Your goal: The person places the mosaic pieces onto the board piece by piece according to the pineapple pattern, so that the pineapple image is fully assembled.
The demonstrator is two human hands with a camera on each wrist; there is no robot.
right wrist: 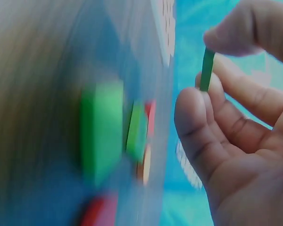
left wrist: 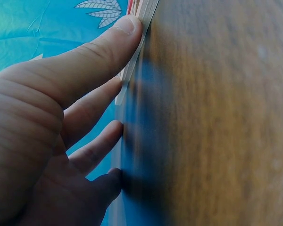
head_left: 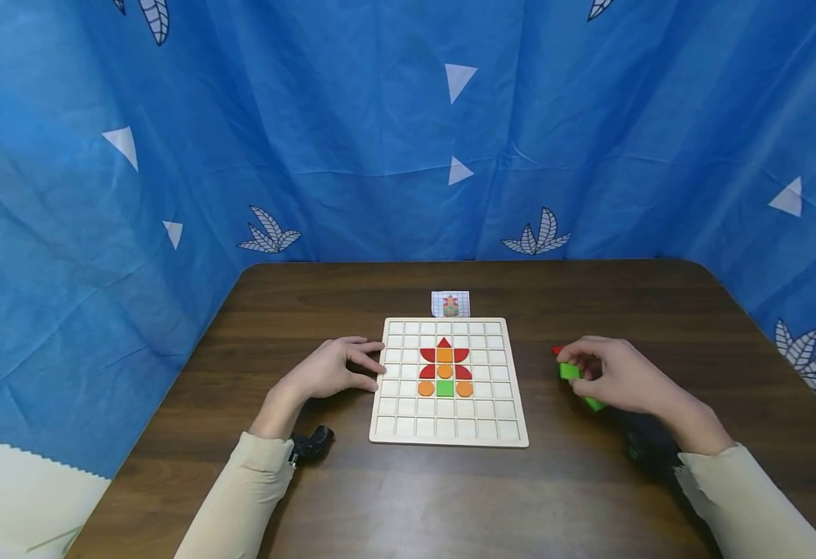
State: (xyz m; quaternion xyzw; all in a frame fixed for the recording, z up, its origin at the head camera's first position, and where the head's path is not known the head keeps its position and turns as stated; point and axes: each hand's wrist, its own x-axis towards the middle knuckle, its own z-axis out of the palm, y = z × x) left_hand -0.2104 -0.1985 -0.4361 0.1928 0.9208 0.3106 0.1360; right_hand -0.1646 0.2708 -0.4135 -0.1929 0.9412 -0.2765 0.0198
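One small green piece [head_left: 569, 371] in the right hand [head_left: 617, 374]: pinched it by its edges between drawn-in thumb and fingertips, well apart from the pale gridded board [head_left: 408, 427] at three o'clock. Saw that piece edge-on in the right wrist view, held clear of the dark wooden bench [head_left: 435, 497]. Rested the left hand [head_left: 327, 369] at the board's nine o'clock, with fingers loosely parted and gripping nothing, and touched the edge with thumb and fingertips.

Counted ten pieces laid flat mid-board: a red triangle [head_left: 444, 342] at twelve o'clock, then straight down toward six an orange square [head_left: 444, 355], an orange disc [head_left: 445, 372] and a green square [head_left: 445, 388]. Found curved red pieces [head_left: 462, 373] at three and nine o'clock of both orange square and central disc, and outer orange discs [head_left: 464, 389] likewise beside the green square.

Spotted loose pieces on the bench near the right hand: a red one [head_left: 557, 351] at ten o'clock, a green one [head_left: 594, 404] at seven, both partly covered. Noted a small picture card [head_left: 451, 304] just beyond the board at twelve o'clock.
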